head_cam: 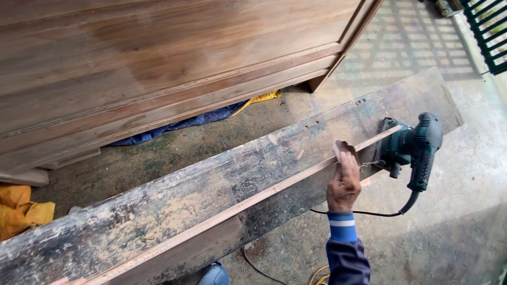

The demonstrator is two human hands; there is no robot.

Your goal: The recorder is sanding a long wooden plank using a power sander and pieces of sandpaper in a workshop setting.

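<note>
- The right hand (344, 184) presses a sanding pad (344, 149) with closed fingers onto the wood strip (237, 208).
- The strip runs lengthwise down-left along the worktop (158, 206).
- The left hand (66, 281) is barely visible at the strip's near end; its grip can't be told.

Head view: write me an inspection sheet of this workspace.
Surface: worn, paint-stained plank laid slantwise over a concrete floor.
Job's things: long thin wood strip along the plank; sandpaper piece pressed on it.
Clutter: green power sander lying at the plank's far end.
Grippers: right hand on the sandpaper; left hand barely in view at the strip's near end.
Cables: black cord from the sander.
Surroundings: wooden cabinet, blue tarp, yellow cloth.
</note>
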